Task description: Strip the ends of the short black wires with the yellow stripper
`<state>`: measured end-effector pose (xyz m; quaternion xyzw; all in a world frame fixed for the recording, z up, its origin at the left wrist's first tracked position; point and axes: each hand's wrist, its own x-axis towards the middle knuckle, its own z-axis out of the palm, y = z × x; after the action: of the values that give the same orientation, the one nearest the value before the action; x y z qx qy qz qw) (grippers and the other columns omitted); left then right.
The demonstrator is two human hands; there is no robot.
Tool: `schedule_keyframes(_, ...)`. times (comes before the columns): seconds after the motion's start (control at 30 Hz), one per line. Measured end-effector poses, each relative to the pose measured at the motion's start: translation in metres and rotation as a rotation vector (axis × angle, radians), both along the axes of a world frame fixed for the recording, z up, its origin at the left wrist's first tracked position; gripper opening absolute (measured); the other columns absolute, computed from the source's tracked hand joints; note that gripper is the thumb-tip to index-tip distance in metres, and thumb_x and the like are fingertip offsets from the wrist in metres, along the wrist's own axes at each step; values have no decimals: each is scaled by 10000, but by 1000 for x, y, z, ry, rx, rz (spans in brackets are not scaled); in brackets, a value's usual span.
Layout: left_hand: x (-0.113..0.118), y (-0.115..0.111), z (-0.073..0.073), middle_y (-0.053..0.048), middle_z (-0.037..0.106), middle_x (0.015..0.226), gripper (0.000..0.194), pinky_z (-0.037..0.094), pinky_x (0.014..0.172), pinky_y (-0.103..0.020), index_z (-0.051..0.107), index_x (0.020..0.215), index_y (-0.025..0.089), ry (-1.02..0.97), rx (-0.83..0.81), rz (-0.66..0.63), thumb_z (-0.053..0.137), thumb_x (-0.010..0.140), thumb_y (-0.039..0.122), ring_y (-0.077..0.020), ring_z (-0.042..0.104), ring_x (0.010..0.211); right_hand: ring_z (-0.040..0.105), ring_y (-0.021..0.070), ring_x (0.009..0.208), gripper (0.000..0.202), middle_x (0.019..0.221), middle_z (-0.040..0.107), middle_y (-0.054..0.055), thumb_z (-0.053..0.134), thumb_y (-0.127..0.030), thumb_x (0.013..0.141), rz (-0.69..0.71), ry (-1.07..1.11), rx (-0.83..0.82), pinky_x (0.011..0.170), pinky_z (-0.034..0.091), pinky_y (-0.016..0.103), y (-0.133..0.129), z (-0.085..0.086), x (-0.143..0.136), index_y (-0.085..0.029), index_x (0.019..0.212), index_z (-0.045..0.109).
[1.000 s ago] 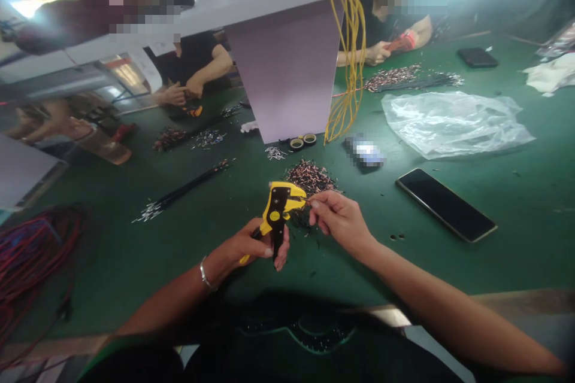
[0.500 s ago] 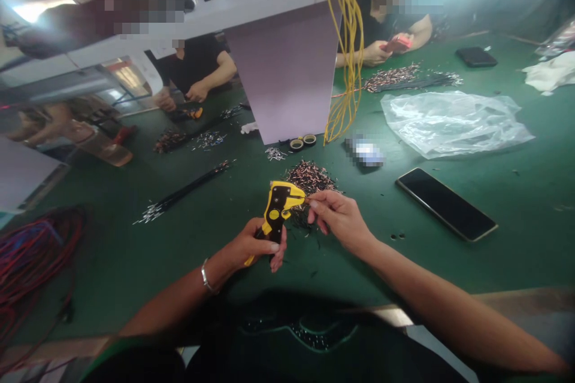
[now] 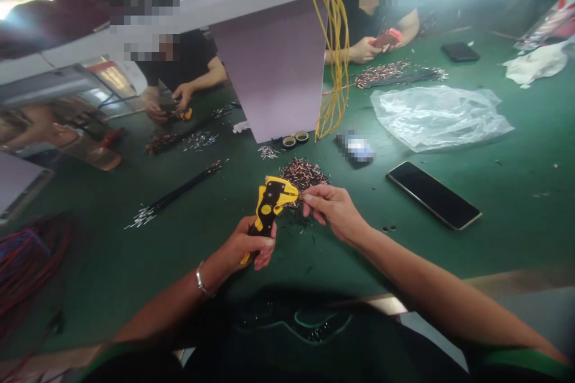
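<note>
My left hand (image 3: 255, 244) is wrapped round the handle of a yellow and black wire stripper (image 3: 268, 202), which stands upright with its jaws toward the right. My right hand (image 3: 336, 208) pinches a short, thin wire (image 3: 301, 195) right at the jaw tip. Most of that wire is hidden by the fingers. Just behind the tool and the fingertips lies a heap of short cut wires (image 3: 304, 172), dark with copper-coloured ends.
A bundle of black wires (image 3: 179, 191) lies left, a phone (image 3: 433, 194) right. Farther back are tape rolls (image 3: 295, 139), a clear plastic bag (image 3: 440, 116) and hanging yellow wires (image 3: 335, 48). Red cable coils (image 3: 31, 269) lie far left. Co-workers' hands (image 3: 363, 49) hold tools across the table.
The view has shifted slightly, so the table's things appear farther left. Both my hands keep the wire stripper and the wire together at the jaws. A co-worker's hands at the left have moved.
</note>
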<state>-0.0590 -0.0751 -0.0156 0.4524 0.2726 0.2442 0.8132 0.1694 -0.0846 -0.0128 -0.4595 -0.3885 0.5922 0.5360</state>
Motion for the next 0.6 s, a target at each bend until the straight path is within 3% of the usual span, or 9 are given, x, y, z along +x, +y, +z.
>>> schedule_keyframes(0.3, -1, 4, 2, 66, 485, 488, 144, 380, 337, -178, 580, 829, 135, 1, 22, 18, 682, 727, 144, -57, 384, 337, 307, 64, 412, 191, 488, 608, -23, 708, -354, 703, -46, -82, 21, 409, 192, 245, -1, 1, 3, -164, 720, 725)
schedule_keyframes(0.6, -4, 12, 9, 1, 559, 672, 275, 455, 450, -247, 611, 914, 116, -65, -46, -29, 687, 655, 170, -90, 491, 476, 309, 66, 406, 211, 475, 598, -22, 718, -365, 677, -106, -82, 30, 414, 181, 250, 5, -1, 11, -159, 724, 710)
